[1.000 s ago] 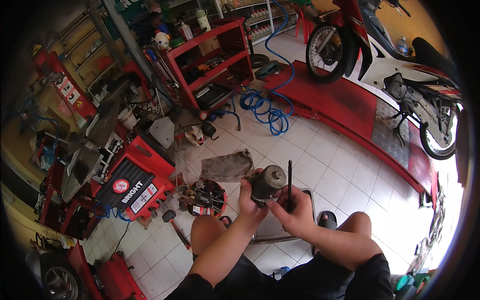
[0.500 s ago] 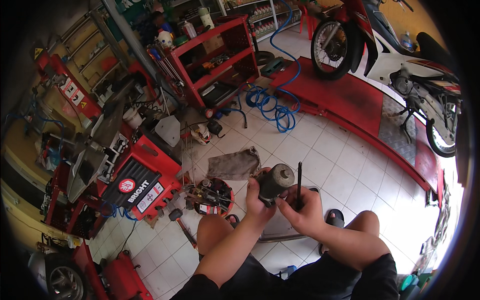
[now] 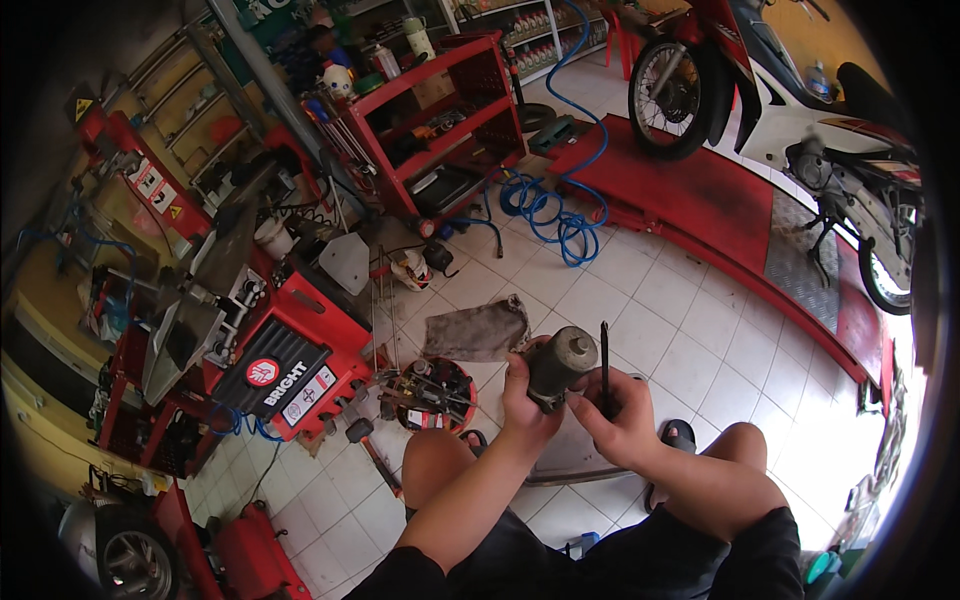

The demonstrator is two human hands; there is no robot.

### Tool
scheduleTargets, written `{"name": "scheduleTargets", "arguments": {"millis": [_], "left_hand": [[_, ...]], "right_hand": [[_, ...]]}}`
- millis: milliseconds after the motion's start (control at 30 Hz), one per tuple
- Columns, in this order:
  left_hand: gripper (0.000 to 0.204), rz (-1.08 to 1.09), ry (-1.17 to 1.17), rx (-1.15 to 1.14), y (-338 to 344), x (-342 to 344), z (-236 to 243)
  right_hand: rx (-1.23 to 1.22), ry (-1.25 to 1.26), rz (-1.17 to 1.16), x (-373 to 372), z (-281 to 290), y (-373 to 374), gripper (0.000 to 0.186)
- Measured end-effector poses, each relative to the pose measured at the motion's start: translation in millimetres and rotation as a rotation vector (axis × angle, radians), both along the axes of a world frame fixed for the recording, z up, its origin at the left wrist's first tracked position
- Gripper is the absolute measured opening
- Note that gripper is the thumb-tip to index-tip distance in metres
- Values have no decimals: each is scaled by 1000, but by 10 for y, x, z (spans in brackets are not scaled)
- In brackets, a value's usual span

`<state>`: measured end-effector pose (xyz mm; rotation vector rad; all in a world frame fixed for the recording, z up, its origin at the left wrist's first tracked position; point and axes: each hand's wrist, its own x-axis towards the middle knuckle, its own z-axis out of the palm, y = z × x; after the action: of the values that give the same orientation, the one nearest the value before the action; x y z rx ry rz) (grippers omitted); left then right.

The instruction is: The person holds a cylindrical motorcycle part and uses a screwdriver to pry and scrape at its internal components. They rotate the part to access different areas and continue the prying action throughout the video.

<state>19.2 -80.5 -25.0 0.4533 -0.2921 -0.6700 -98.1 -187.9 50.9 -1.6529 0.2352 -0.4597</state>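
Above a metal tray [image 3: 570, 462] between my knees, my left hand [image 3: 524, 402] is closed round a dark grey cylindrical motor [image 3: 562, 366]. It is tilted, with a small round boss on its upper end. My right hand [image 3: 622, 428] is closed on a screwdriver [image 3: 605, 350], whose dark shaft points up beside the motor, apart from it. The thumb and fingertips of my right hand are at the motor's lower end; whether they touch it is hard to see. My fingers hide the screwdriver's handle.
A grey rag [image 3: 475, 330] and a red-rimmed tub of tools [image 3: 438, 392] lie ahead on the tiled floor. A hammer [image 3: 372, 450] lies left of my knee. Farther off are a red machine [image 3: 290, 350], a tool cart [image 3: 430, 130], a blue hose [image 3: 560, 225] and a motorcycle [image 3: 780, 130] on a red lift [image 3: 680, 190].
The whole view has shifted slightly. My hands keep nearly the same hold on the motor and the screwdriver, with only a slight shift of my right-hand fingers.
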Motion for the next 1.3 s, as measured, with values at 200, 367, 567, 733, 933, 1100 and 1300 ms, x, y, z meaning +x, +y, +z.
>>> {"name": "scheduleTargets", "arguments": {"millis": [200,367,567,733,933,1100,1300], "left_hand": [[62,13,-31,5,-27,-12,59],[70,118,208,-33,-16,71,366],[72,77,333,-118,123,210,417],[72,82,349,-118,177,243,456],[73,85,377,-112,228,245,395],[74,106,342,-72,159,226,447],[69,89,291,-90,209,255,405]], "right_hand": [[4,-48,102,-30,-14,-127,19],[372,-109,-6,39,92,-397,40],[260,-61,-183,138,29,-700,56],[696,-15,-138,65,240,-727,51],[867,14,-94,115,148,-741,53],[1082,-356,190,121,-29,-1041,69],[1199,-462,446,176,110,-874,72]]}}
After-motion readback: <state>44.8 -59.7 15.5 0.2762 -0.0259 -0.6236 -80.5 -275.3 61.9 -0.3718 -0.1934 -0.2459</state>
